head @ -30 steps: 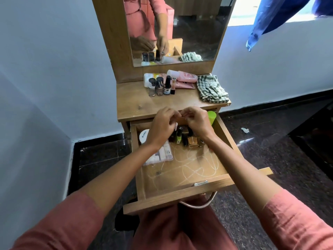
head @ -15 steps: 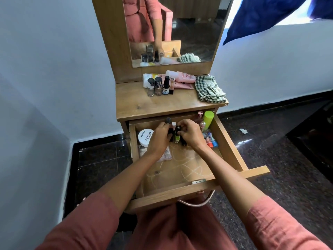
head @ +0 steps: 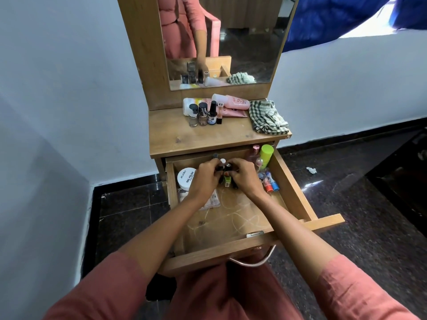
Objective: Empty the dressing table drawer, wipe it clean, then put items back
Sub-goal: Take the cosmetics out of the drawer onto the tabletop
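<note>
Two grips meet at the back of the open drawer [head: 293,188]: the left grip [head: 205,179] and the right grip [head: 245,179] each curl around the small bottles [head: 227,180] clustered between them. A white jar [head: 186,179] sits just beside the left grip. A checked cloth [head: 268,116] lies on the surface [head: 208,137] above.

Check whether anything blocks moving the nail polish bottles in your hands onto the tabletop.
Nothing visible does. The left hand and right hand grip the nail polish bottles in the drawer; the tabletop is bare in front, its upright bottles and checked cloth farther back.
</note>
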Available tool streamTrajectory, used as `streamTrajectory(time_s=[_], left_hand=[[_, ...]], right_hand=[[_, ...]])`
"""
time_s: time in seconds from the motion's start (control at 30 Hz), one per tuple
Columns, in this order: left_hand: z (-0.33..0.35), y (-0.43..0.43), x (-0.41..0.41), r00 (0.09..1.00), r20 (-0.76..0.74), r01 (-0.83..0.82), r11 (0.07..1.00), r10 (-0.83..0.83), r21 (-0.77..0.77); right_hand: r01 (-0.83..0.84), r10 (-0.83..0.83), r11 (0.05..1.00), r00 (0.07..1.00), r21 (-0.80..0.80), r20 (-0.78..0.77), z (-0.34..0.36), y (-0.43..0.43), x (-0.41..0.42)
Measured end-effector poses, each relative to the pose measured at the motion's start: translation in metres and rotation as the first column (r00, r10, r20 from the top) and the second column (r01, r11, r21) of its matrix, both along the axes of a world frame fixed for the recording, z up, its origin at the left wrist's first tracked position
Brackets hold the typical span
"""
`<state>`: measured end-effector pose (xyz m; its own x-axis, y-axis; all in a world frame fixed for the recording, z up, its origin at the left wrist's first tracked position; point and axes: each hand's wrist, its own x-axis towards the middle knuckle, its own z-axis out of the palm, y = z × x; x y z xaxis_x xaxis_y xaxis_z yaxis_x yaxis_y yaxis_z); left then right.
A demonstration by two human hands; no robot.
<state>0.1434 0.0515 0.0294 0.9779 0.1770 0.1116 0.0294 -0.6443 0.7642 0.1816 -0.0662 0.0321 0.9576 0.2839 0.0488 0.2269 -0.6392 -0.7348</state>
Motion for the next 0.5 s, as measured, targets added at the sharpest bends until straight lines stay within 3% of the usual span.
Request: streamTrajectory(time_s=[0.27, 0.5], left_hand=[[0.044, 0.013, 0.004, 0.985, 0.175, 0.004, 0.999, 0.005, -0.052], [0.081, 0.036, 0.022, 0.951, 0.303, -0.067, 0.998, 0.066, -0.006]], right_hand=[[-0.040, 0.023, 0.993, 0.988, 0.108, 0.152, 0.040, 0.002, 0.005], [-0.089, 0.049, 0.979, 0.976, 0.183, 0.211, 0.079, 0.017, 0.024]])
